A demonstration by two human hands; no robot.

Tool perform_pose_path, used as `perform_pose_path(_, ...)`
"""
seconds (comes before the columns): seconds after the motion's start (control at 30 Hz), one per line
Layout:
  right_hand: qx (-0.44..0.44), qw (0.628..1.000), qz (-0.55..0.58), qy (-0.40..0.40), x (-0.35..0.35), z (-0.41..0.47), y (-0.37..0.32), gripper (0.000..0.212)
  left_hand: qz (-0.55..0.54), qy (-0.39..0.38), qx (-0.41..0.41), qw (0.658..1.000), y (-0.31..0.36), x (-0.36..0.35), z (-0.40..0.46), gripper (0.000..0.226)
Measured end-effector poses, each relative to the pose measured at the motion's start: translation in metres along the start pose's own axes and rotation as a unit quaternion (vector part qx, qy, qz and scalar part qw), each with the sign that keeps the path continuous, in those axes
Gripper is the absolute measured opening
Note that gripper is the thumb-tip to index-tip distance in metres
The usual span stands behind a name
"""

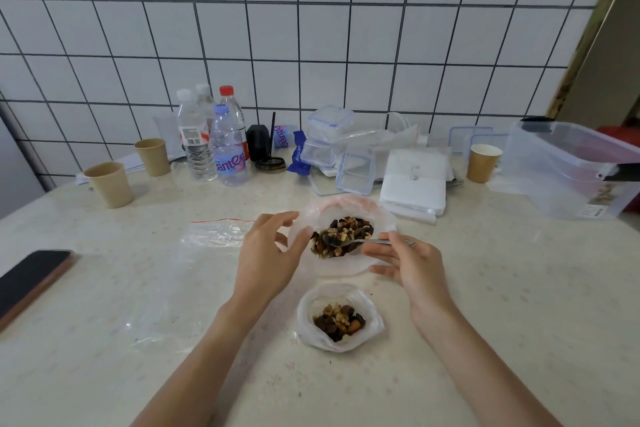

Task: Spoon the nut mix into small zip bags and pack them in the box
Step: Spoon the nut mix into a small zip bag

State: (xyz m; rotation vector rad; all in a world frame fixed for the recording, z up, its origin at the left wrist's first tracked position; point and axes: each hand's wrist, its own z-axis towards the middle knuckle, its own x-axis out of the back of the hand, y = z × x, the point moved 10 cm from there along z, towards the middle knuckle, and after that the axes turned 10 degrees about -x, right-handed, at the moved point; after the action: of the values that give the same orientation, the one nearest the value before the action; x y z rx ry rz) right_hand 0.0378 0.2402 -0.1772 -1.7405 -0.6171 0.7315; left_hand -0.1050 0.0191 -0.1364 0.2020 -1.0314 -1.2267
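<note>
Head view: right hand point(412, 263) pinches a thin metal spoon point(363, 242), bowl loaded and lying in the nut mix point(341, 236); spoon bowl mostly buried. Left hand point(266, 253) has fingers loosely spread, thumb tip at the rim of the big crumpled plastic bag point(346, 204) holding the mix; grip on the film cannot be told. Nearer, between the forearms, a small zip bag point(341, 317) stands open, partly filled. Flat empty zip bag point(216, 232) left, red seal strip, nearly invisible on pale speckled counter point(502, 288). Clear lidded box point(568, 170) far right, cut by frame edge. Dark phone point(33, 279) cropped at left
</note>
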Motion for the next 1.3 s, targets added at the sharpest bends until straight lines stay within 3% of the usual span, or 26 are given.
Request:
perform_pose_path(0.13, 0.024, 1.000, -0.009, -0.016, 0.013, -0.021, -0.024, 0.030, 0.028, 0.010, 0.008, 1.000, 0.006, 0.012, 0.000, 0.047)
perform_pose_path(0.27, 0.029, 0.999, 0.004, -0.028, 0.027, -0.048, -0.044, 0.031, 0.004, 0.010, 0.015, 1.000, 0.023, 0.022, -0.005, 0.032)
perform_pose_path(0.4, 0.015, 0.998, 0.003, -0.053, 0.035, -0.074, -0.042, 0.032, -0.015, -0.066, 0.003, 0.998, 0.042, 0.018, -0.024, 0.016)
perform_pose_path(0.53, -0.003, 0.997, -0.014, -0.075, 0.035, -0.092, -0.024, 0.030, -0.022, -0.147, 0.017, 0.989, 0.045, 0.011, -0.056, 0.037)
perform_pose_path(0.6, 0.001, 0.996, -0.047, -0.071, 0.034, -0.097, -0.016, 0.029, -0.027, -0.155, 0.035, 0.987, 0.040, 0.010, -0.068, 0.040)
perform_pose_path(0.7, 0.086, 0.981, -0.171, -0.039, 0.032, -0.108, -0.022, 0.026, -0.078, -0.143, 0.065, 0.985, 0.032, 0.009, -0.078, 0.017)
perform_pose_path(0.77, 0.204, 0.928, -0.311, -0.021, 0.025, -0.126, -0.037, 0.028, -0.102, -0.133, 0.071, 0.983, 0.032, 0.010, -0.080, 0.007)
perform_pose_path(0.83, 0.349, 0.824, -0.446, -0.022, 0.009, -0.151, -0.050, 0.030, -0.104, -0.126, 0.064, 0.984, 0.037, 0.011, -0.080, 0.005)
perform_pose_path(0.93, 0.506, 0.666, -0.547, -0.041, -0.014, -0.182, -0.050, 0.010, -0.102, -0.120, 0.054, 0.986, 0.043, 0.013, -0.077, 0.006)
perform_pose_path(1.0, 0.532, 0.633, -0.561, -0.046, -0.018, -0.188, -0.051, 0.010, -0.103, -0.117, 0.051, 0.986, 0.044, 0.016, -0.074, 0.007)
perform_pose_path(1.07, 0.527, 0.654, -0.541, -0.049, -0.012, -0.187, -0.057, 0.022, -0.099, -0.118, 0.046, 0.987, 0.045, 0.017, -0.072, 0.007)
perform_pose_path(1.1, 0.510, 0.686, -0.516, -0.047, -0.007, -0.184, -0.061, 0.027, -0.091, -0.121, 0.042, 0.988, 0.046, 0.017, -0.071, 0.008)
perform_pose_path(1.23, 0.298, 0.897, -0.323, -0.053, 0.024, -0.138, -0.054, 0.024, -0.045, -0.133, 0.030, 0.990, 0.044, 0.011, -0.072, 0.009)
perform_pose_path(1.3, 0.215, 0.953, -0.209, -0.034, 0.037, -0.117, -0.047, 0.024, -0.047, -0.129, 0.033, 0.990, 0.041, 0.010, -0.074, 0.010)
